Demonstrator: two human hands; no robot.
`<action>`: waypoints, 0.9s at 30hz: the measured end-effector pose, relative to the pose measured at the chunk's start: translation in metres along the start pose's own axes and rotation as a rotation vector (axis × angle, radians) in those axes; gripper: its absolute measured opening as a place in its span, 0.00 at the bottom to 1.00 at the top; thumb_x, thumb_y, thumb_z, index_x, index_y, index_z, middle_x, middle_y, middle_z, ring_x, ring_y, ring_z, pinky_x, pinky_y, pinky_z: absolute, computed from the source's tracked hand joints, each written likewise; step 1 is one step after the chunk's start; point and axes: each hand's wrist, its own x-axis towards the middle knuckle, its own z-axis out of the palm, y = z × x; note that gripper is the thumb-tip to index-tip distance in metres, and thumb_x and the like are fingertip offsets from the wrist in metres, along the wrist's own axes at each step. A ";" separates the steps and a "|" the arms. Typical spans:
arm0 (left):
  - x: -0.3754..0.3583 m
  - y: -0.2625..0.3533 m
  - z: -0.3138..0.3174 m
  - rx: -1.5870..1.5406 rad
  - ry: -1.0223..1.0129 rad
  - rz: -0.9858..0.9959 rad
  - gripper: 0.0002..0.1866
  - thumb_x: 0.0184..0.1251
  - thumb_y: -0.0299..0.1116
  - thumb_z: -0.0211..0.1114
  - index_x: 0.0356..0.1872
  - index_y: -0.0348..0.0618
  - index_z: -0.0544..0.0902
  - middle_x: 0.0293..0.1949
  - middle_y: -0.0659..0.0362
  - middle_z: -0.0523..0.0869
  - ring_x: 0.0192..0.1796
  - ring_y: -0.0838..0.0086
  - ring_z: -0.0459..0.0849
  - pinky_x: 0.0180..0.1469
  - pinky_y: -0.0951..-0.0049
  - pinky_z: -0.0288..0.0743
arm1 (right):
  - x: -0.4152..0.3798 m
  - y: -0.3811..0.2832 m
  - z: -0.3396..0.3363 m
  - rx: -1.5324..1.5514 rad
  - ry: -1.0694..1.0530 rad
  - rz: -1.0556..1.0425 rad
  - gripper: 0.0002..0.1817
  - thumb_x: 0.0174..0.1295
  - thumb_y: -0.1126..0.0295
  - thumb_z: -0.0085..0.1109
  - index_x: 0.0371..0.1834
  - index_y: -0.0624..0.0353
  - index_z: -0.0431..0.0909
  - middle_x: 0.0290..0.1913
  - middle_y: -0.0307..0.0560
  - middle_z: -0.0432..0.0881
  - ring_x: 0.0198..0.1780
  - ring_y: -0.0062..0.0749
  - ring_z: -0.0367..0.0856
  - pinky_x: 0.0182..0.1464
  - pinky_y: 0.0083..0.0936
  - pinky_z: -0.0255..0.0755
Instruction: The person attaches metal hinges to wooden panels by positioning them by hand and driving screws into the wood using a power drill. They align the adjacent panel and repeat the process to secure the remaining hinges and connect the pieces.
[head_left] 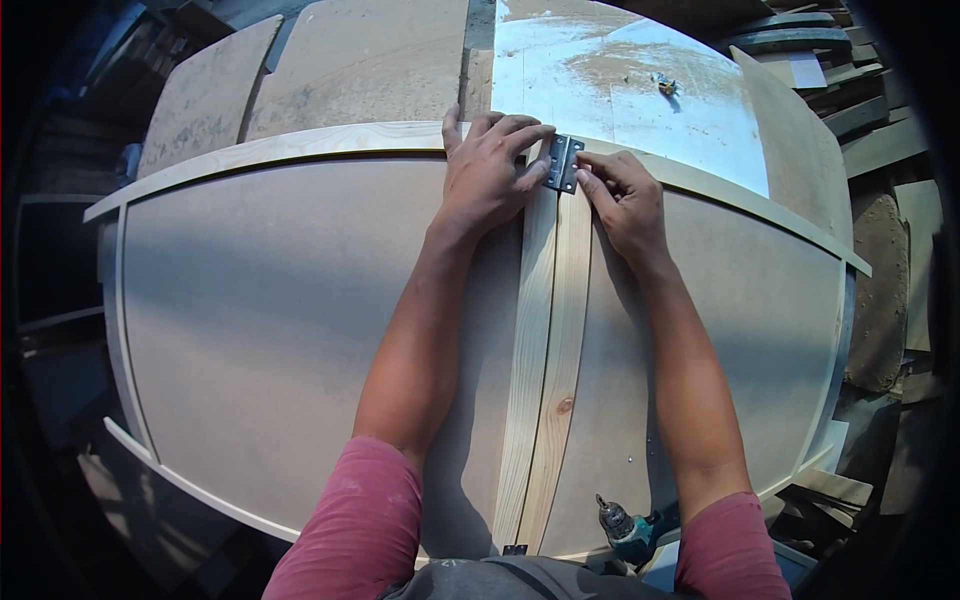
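A dark metal butt hinge [564, 163] lies across the seam between two pale wooden frame rails, at their far end. My left hand [490, 165] grips the hinge's left edge with thumb and index finger, while its other fingers rest on the far frame edge. From the other side, the thumb and bent fingers of my right hand [625, 195] close on the hinge's right edge. Whether a small screw is also between them cannot be seen. Below my hands, the left rail [530, 350] and right rail [565, 400] run side by side towards me.
A drill [628, 528] lies near my right side, and small screws [630, 459] sit on the right panel [750, 300]. The left panel [280, 310] spreads beneath my left arm. Another hinge [515, 549] shows at the near end. Beyond are a white board [620, 70] and stacked wood scraps [850, 90].
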 end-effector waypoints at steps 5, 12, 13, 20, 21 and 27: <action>-0.001 -0.001 -0.001 0.042 -0.008 0.041 0.24 0.67 0.54 0.70 0.62 0.62 0.85 0.64 0.63 0.83 0.73 0.67 0.71 0.82 0.42 0.28 | -0.002 -0.001 0.003 -0.075 0.036 -0.015 0.14 0.64 0.72 0.69 0.52 0.60 0.89 0.38 0.47 0.84 0.36 0.30 0.85 0.41 0.26 0.78; -0.001 -0.004 -0.013 -0.015 -0.106 0.080 0.25 0.63 0.52 0.74 0.60 0.59 0.83 0.64 0.63 0.83 0.75 0.66 0.70 0.82 0.40 0.29 | -0.004 -0.004 -0.001 -0.029 -0.001 -0.011 0.14 0.61 0.71 0.71 0.50 0.60 0.90 0.37 0.45 0.84 0.30 0.24 0.83 0.36 0.23 0.78; -0.001 -0.004 -0.014 -0.027 -0.105 0.079 0.25 0.63 0.51 0.74 0.59 0.57 0.83 0.64 0.62 0.83 0.75 0.66 0.70 0.82 0.40 0.29 | -0.005 -0.004 0.000 -0.027 -0.007 -0.007 0.13 0.61 0.71 0.71 0.49 0.60 0.90 0.37 0.44 0.84 0.30 0.24 0.83 0.35 0.23 0.78; 0.000 -0.005 -0.012 -0.042 -0.079 0.105 0.26 0.61 0.48 0.76 0.58 0.53 0.82 0.62 0.59 0.83 0.75 0.65 0.71 0.82 0.42 0.29 | -0.006 0.002 0.002 -0.043 0.012 -0.024 0.13 0.62 0.68 0.70 0.47 0.60 0.90 0.37 0.44 0.84 0.29 0.25 0.83 0.35 0.23 0.78; -0.001 -0.005 -0.011 -0.041 -0.084 0.106 0.26 0.61 0.48 0.76 0.58 0.53 0.82 0.62 0.59 0.83 0.75 0.65 0.71 0.82 0.42 0.29 | -0.006 0.002 0.003 -0.050 0.018 -0.034 0.13 0.62 0.68 0.70 0.48 0.60 0.90 0.36 0.44 0.84 0.29 0.25 0.83 0.35 0.24 0.78; -0.001 -0.005 -0.009 -0.016 -0.046 0.103 0.26 0.60 0.50 0.75 0.57 0.53 0.83 0.62 0.62 0.84 0.73 0.66 0.72 0.83 0.45 0.29 | -0.005 0.004 0.003 -0.074 0.030 -0.060 0.13 0.63 0.68 0.68 0.48 0.60 0.90 0.36 0.45 0.83 0.29 0.26 0.83 0.35 0.24 0.79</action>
